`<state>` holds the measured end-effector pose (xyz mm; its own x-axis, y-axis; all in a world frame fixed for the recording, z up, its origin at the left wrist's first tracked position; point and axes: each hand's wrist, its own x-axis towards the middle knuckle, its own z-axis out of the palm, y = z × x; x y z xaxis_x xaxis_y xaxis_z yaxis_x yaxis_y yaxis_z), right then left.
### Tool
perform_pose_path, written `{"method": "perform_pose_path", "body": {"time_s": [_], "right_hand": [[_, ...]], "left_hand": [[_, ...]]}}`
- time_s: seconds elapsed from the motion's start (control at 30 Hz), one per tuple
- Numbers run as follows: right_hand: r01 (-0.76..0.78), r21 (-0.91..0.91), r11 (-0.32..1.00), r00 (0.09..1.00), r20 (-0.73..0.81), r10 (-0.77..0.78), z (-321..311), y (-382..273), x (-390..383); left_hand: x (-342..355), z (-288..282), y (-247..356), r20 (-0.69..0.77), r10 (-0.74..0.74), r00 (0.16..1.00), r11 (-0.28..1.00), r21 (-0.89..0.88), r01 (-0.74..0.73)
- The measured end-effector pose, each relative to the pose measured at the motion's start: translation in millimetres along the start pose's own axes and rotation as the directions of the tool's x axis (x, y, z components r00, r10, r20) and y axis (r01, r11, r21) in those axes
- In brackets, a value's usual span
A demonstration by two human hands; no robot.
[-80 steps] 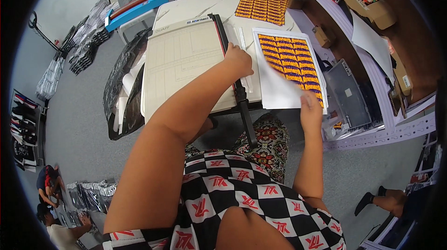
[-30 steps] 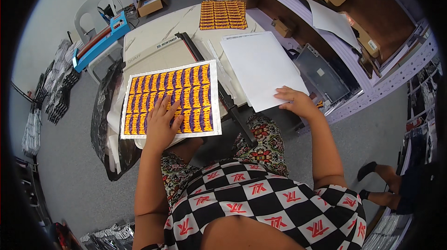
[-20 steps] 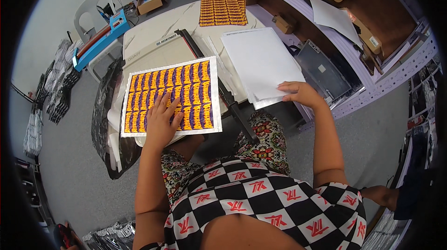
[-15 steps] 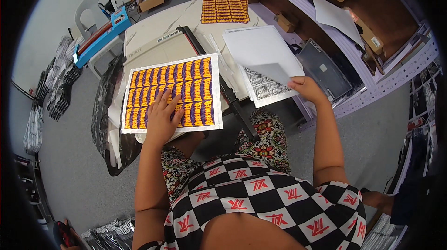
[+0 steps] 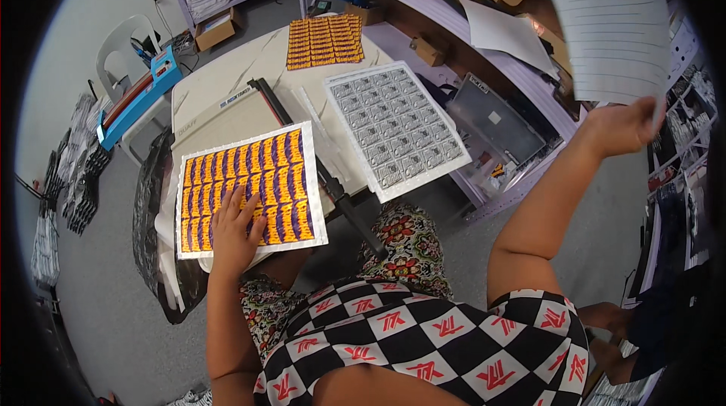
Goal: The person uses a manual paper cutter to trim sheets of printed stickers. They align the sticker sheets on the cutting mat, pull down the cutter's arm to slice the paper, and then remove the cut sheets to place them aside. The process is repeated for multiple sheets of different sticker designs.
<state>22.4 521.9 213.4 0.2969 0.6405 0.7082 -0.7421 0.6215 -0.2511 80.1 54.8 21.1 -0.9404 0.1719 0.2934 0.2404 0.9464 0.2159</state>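
Note:
My left hand [image 5: 237,233] lies with spread fingers on a sheet of orange and purple stickers [image 5: 291,187], printed in rows with a white border. Beneath that sheet is a paper cutter [image 5: 219,120], its black blade arm [image 5: 352,213] running along the right side. Out to the right, my right hand [image 5: 622,130] pinches the lower edge of a large white sheet with thin lines [image 5: 616,35], raised and curving. Between my hands, a sheet of grey and black stickers [image 5: 397,126] lies uncovered on top of other white sheets at the table's right edge.
Farther back on the white table [image 5: 249,54] lies a stack of orange sticker sheets [image 5: 325,41]. A purple shelf rack [image 5: 522,96] holds cardboard and a clear-lidded case [image 5: 503,119]. At left are a blue machine [image 5: 140,100], a white chair [image 5: 125,47] and a black plastic bag [image 5: 151,224].
My right hand has lifted the white sheet off the grey stickers and carried it up and to the right. My left hand stays on the orange sticker sheet. The view has shifted.

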Motion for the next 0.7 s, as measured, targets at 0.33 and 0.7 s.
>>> {"method": "perform_pose_path", "body": {"time_s": [0.33,0.7], "right_hand": [[0.591,-0.234,0.772,0.606,0.761,-0.233,19.8,138.2,-30.3],[0.570,-0.628,0.530,0.365,0.771,0.521,-9.0,212.3,-56.2]], "left_hand": [[0.5,-5.3,3.8,0.023,-0.009,1.000,1.000,0.026,0.009],[0.8,-5.1,5.9,0.021,-0.033,0.999,0.998,0.050,0.032]]}}
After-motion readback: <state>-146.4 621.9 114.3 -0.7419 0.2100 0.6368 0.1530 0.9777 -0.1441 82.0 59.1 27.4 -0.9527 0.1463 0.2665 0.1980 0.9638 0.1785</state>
